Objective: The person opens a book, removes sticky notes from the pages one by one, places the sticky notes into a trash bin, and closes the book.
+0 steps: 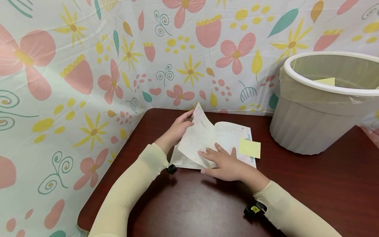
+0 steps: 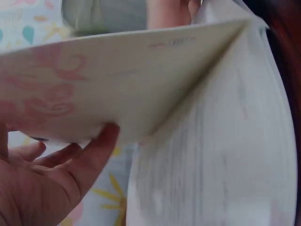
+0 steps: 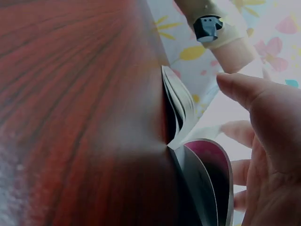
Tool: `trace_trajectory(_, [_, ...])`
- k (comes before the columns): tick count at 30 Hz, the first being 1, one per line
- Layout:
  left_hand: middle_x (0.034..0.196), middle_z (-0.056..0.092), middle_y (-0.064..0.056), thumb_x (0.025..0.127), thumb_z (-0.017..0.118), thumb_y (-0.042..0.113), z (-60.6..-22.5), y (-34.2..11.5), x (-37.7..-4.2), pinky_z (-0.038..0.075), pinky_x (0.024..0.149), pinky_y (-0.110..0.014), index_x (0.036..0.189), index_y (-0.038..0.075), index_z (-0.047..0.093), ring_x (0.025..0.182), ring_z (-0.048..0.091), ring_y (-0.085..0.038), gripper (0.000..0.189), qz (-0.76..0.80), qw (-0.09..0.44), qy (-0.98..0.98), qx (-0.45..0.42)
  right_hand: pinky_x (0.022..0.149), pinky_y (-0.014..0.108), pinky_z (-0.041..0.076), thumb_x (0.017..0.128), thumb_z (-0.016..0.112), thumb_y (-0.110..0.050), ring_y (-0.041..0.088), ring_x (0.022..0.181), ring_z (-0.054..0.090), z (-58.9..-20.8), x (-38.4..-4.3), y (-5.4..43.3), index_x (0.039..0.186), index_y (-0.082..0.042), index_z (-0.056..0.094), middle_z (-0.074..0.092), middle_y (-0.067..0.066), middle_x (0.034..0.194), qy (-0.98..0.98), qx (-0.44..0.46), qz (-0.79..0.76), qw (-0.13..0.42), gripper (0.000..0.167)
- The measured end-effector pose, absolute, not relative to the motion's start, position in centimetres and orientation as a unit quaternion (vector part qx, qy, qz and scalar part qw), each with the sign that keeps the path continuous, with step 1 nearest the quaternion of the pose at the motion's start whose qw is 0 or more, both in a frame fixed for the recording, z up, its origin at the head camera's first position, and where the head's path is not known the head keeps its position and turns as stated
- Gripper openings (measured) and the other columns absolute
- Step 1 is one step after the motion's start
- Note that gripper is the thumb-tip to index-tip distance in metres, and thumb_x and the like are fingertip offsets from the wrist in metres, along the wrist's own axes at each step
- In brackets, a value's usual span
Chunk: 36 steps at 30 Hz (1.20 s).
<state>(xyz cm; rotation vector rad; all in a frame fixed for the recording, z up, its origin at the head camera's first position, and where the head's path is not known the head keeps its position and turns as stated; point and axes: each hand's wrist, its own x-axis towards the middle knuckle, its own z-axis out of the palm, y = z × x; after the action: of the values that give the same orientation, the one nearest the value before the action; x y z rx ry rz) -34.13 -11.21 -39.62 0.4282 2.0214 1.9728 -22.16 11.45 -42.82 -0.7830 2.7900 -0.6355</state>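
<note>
An open book (image 1: 229, 131) lies on the dark red table, its lower edge toward me. My left hand (image 1: 175, 131) pinches a raised leaf (image 1: 197, 136) near its outer edge, so the leaf stands up off the left side. In the left wrist view, the thumb of the left hand (image 2: 51, 179) presses the leaf (image 2: 117, 89), which has a pink pattern, with the other fingers behind it. My right hand (image 1: 226, 166) rests with spread fingers across the lower middle of the book. A yellow sticky note (image 1: 250, 148) juts out from the right page's edge.
A grey bin (image 1: 309, 123) with a white rim and a clear liner stands on the table at the right. Some yellow paper (image 1: 328, 81) shows inside it. Behind the table (image 1: 189, 204) hangs a flower-patterned curtain (image 1: 118, 98), which also runs along the left side.
</note>
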Motion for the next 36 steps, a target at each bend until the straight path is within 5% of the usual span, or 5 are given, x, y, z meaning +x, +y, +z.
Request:
trace_trajectory(9, [0.149, 0.052, -0.014, 0.105, 0.055, 0.024, -42.5, -15.2, -35.7, 0.060, 0.080, -0.040, 0.166, 0.031, 0.021, 0.111, 0.066, -0.028, 0.070, 0.588, 0.180, 0.786, 0.059, 0.104, 0.092, 0.000, 0.096, 0.062, -0.061, 0.044, 0.161, 0.007, -43.3, -21.8, 11.5, 0.146, -0.043, 0.057, 0.039, 0.008, 0.166, 0.942, -0.268, -0.182, 0.089, 0.053])
trace_trajectory(19, [0.129, 0.059, -0.011, 0.095, 0.071, 0.045, -43.5, -16.2, -35.9, 0.059, 0.064, -0.038, 0.147, 0.020, 0.056, 0.085, 0.064, -0.025, 0.060, 0.356, 0.168, 0.914, 0.100, 0.104, 0.092, 0.002, 0.095, 0.064, -0.058, 0.044, 0.161, 0.008, -43.2, -21.9, 11.7, 0.143, -0.038, 0.061, 0.040, 0.007, 0.166, 0.941, -0.265, -0.192, 0.087, 0.052])
trace_trajectory(26, [0.134, 0.065, -0.005, 0.096, 0.069, 0.046, -42.9, -15.4, -35.5, 0.054, 0.092, -0.038, 0.135, 0.016, 0.066, 0.106, 0.061, -0.019, 0.050, 0.204, 0.119, 0.960, 0.147, 0.109, 0.088, 0.011, 0.097, 0.065, -0.054, 0.045, 0.159, 0.016, -42.8, -22.5, 13.4, 0.150, -0.025, 0.056, 0.039, 0.011, 0.166, 0.922, -0.274, -0.257, 0.093, 0.061])
trace_trajectory(31, [0.126, 0.071, -0.003, 0.095, 0.069, 0.046, -42.3, -14.3, -35.7, 0.054, 0.093, -0.037, 0.125, 0.015, 0.071, 0.104, 0.064, -0.020, 0.043, 0.174, 0.105, 0.965, 0.168, 0.122, 0.069, 0.023, 0.098, 0.065, -0.051, 0.047, 0.156, 0.022, -42.4, -23.2, 15.6, 0.154, -0.015, 0.051, 0.036, 0.021, 0.165, 0.910, -0.286, -0.292, 0.077, 0.067])
trace_trajectory(36, [0.150, 0.058, -0.003, 0.097, 0.065, 0.049, -41.6, -12.7, -35.6, 0.044, 0.116, -0.041, 0.144, 0.015, 0.060, 0.137, 0.053, -0.022, 0.058, 0.175, 0.125, 0.957, 0.194, 0.123, 0.061, 0.029, 0.099, 0.065, -0.050, 0.040, 0.156, 0.029, -42.6, -23.7, 17.6, 0.155, -0.015, 0.048, 0.036, 0.019, 0.166, 0.914, -0.271, -0.296, 0.065, 0.069])
